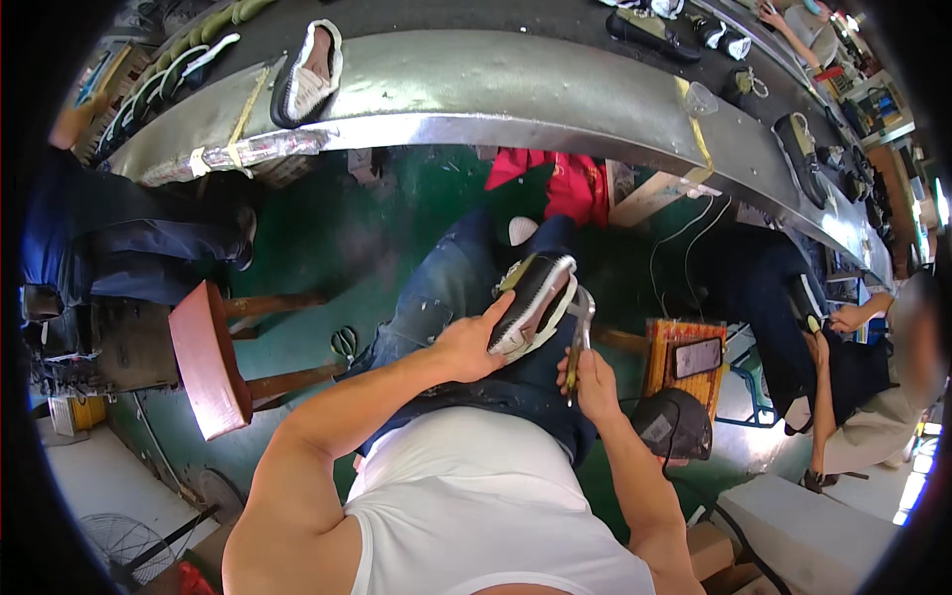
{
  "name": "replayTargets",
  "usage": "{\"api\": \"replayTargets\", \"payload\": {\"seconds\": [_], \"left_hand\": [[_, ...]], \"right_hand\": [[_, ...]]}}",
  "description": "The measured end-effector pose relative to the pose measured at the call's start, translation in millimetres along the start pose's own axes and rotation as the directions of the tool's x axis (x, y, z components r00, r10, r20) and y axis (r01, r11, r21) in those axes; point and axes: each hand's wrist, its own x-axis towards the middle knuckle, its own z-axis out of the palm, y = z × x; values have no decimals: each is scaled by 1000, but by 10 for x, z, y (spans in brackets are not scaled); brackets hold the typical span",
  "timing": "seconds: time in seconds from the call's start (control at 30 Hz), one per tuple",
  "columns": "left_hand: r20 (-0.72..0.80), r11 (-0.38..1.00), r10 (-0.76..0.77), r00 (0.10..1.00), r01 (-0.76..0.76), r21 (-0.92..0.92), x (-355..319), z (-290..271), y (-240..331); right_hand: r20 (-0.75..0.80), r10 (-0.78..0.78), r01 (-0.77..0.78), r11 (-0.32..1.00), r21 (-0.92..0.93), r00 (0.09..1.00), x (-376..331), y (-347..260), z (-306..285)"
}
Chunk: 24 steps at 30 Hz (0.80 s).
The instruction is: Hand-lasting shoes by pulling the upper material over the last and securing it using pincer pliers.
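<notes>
On my lap lies a half-made shoe [534, 309], its sole side facing up, with a dark edge, olive fabric and a loose white rim along one side. My left hand [468, 349] grips it by the near end, thumb and fingers wrapped round it. In my right hand [592, 385] is a pair of metal lasting pliers [583, 322], held by the handles, its head up beside the shoe's right edge. Whether the jaws touch the white rim I cannot tell. Another unfinished shoe [309, 74] rests on the metal bench ahead.
A long metal-edged bench [476, 74] curves across the front, with more shoes [650, 35] behind its ledge. Scissors [344, 342] lie on the green floor beside a wooden stool [213, 357]. A phone [697, 357] sits on a woven seat at right. Co-workers sit on both sides.
</notes>
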Motion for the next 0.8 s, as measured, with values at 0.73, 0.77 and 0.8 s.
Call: {"api": "replayTargets", "payload": {"seconds": [0.73,0.77,0.8], "left_hand": [[-337,979,118,934,-166,-117,488,226,-365],[-297,967,80,952,-147,-209,441,185,-305],[-298,966,79,951,-147,-212,438,220,-295]], "right_hand": [[97,51,-11,930,-366,994,-307,-571,-26],[94,56,-18,931,-365,994,-294,-533,-25],[150,57,-2,939,-343,987,-258,-498,-11]]}}
